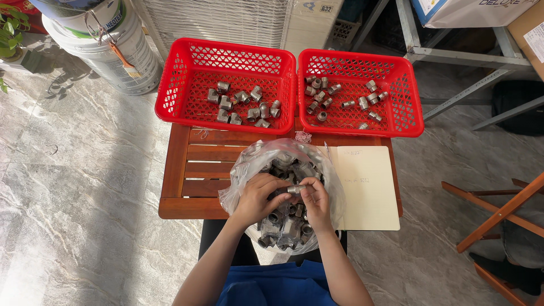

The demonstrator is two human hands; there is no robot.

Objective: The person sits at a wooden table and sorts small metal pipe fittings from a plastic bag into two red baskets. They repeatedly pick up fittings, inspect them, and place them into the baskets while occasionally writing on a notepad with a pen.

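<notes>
A clear plastic bag [252,161] full of grey metal pipe fittings lies on a small wooden table [192,170] in front of me. My left hand [258,195] reaches into the bag's mouth and rests on the fittings. My right hand [316,201] pinches a small grey metal fitting [296,189] just above the bag. Two red plastic baskets stand at the table's far side. The left basket [175,85] holds several elbow-shaped fittings. The right basket [411,96] holds several smaller straight fittings.
A cream open notebook [368,187] with a pen lies on the table to the right of the bag. White paint buckets [122,56] stand at the back left, a metal rack frame [453,54] at the back right, a wooden folding chair [498,215] to my right.
</notes>
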